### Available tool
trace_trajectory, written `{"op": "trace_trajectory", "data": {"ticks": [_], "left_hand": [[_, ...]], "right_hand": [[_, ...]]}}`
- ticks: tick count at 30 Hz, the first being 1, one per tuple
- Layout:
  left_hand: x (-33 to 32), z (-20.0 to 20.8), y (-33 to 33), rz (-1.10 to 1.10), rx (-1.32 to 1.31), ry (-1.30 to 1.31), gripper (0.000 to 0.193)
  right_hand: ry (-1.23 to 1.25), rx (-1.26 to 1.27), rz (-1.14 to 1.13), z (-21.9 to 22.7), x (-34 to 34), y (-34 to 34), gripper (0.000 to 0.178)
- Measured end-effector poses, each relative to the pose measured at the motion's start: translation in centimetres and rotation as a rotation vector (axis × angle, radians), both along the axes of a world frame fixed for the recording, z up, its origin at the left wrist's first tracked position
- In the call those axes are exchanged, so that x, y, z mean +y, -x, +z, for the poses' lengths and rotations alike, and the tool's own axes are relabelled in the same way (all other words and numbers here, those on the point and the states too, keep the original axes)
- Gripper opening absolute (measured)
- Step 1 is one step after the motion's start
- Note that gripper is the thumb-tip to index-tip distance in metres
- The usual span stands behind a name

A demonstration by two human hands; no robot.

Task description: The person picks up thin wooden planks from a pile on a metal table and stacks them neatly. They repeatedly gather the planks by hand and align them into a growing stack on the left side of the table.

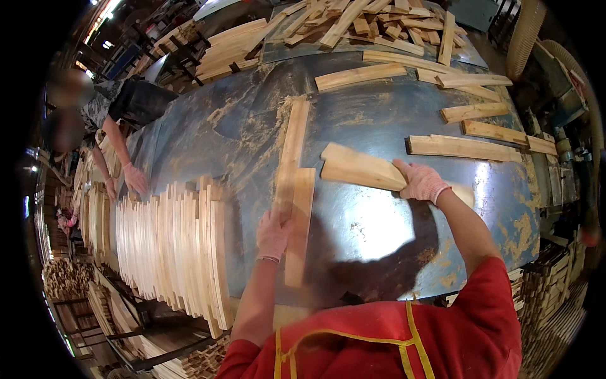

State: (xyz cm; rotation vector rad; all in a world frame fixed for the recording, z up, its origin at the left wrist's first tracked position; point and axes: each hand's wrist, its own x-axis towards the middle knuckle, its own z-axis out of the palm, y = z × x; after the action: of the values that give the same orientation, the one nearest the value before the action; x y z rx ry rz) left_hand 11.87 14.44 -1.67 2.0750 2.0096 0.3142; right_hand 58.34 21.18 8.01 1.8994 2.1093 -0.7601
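My right hand point(421, 182), in a pink knit glove, is closed over the top of a short wooden board point(360, 168). That board is tilted above the metal tabletop, and part of it shows past my wrist. My left hand point(273, 234), gloved the same way, grips the near end of a long narrow board point(292, 148) lying lengthwise on the table. A shorter board point(300, 227) lies against it on the right, beside my fingers. Some of my left fingertips are hidden, so I cannot tell whether they also hold the shorter board.
Pale strips point(173, 243) stand in a tight row at the left. Loose boards point(464, 148) lie at the right, and an offcut heap point(379, 25) covers the far end. Sawdust streaks the metal table point(252, 120). Another person's gloved hand point(135, 179) is by the strips.
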Motion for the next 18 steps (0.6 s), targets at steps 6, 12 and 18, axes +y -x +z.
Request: {"op": "trace_trajectory", "data": {"ticks": [6,12,18], "left_hand": [[0.1,2.1,-0.2,0.281,-0.503,0.457,0.074],[-10.8,4.3,-0.1,0.074,-0.184,0.274,0.052],[-22.4,3.0,1.4,-0.029,-0.394,0.223,0.056]], "right_hand": [[0.131,0.821,-0.537,-4.1,-6.2,2.5,0.122],[0.078,1.233,-0.936,-6.6,-12.4,16.6,0.112],[0.178,1.352,-1.06,-12.9,-16.2,27.8,0.112]]}}
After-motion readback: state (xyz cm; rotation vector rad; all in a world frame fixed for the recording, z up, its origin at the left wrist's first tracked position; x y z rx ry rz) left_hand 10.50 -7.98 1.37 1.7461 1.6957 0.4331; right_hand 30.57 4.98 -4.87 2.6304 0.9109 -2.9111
